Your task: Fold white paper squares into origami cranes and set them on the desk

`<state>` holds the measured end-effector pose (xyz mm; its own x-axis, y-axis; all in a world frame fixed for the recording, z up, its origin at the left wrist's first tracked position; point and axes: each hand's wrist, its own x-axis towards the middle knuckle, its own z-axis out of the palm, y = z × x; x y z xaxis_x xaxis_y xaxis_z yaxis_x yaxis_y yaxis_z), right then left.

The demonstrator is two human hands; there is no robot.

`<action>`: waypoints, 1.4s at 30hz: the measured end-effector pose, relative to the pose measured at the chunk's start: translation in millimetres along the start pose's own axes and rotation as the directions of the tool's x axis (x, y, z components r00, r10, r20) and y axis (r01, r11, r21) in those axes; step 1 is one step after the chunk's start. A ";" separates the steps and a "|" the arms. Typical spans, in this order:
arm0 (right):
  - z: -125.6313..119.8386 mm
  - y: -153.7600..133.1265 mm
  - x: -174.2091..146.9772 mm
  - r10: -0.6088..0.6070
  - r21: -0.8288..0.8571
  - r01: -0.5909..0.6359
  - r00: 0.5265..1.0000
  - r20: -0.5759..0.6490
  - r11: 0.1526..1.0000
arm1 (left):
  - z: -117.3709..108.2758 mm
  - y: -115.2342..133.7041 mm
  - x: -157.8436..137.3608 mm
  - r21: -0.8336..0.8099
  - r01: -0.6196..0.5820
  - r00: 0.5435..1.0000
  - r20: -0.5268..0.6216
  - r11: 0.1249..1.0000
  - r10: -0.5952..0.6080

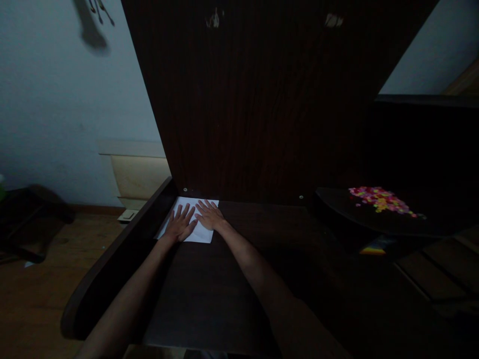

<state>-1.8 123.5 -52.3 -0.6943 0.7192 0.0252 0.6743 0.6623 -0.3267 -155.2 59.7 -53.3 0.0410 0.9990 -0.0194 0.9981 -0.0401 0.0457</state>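
The paper (204, 236) is white and lies on the dark bench (209, 289), in the far left corner, between the side board (108, 262) and the foot of the tall back panel (269, 109). Both hands are on it. The left hand (180, 225) is placed palm down on the left part of the paper, with its fingers spread and pointing away from the person. The right hand (210, 215) is also flat, fingers spread, on the right part, and its fingers point toward the far left. Neither hand is gripping anything. The two hands are very near each other; if the thumbs touch, I cannot tell.

To the right, on a dark ledge (337, 200), there is a heap (383, 199) of small pink, red and yellow pieces. At the left, a dark stool (26, 219) stands on the wooden floor (41, 294) near the pale wall (56, 114).
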 end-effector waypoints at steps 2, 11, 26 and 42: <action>-0.4 0.3 0.2 -0.030 -0.005 0.030 1.000 -0.004 1.000 | 1.0 0.3 0.0 0.005 0.001 1.000 0.008 1.000 -0.001; -2.7 1.0 6.0 -0.026 -0.027 0.027 0.999 0.032 0.999 | 7.0 -0.9 0.9 -0.003 -0.005 1.000 -0.022 1.000 0.004; -1.4 2.7 9.2 -0.059 -0.014 0.060 0.998 0.033 0.998 | 1.5 4.0 -6.2 -0.024 0.000 0.999 -0.052 1.000 -0.001; -1.9 6.3 11.9 -0.056 -0.035 0.059 0.996 0.070 0.998 | -23.5 -28.9 -51.3 -0.302 -0.184 0.969 0.104 0.935 0.224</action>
<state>-5.4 136.6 -52.2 -0.7471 0.6643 -0.0229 0.6407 0.7105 -0.2910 -187.2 10.1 -30.2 0.2685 0.9567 -0.1124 0.9125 -0.2152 0.3478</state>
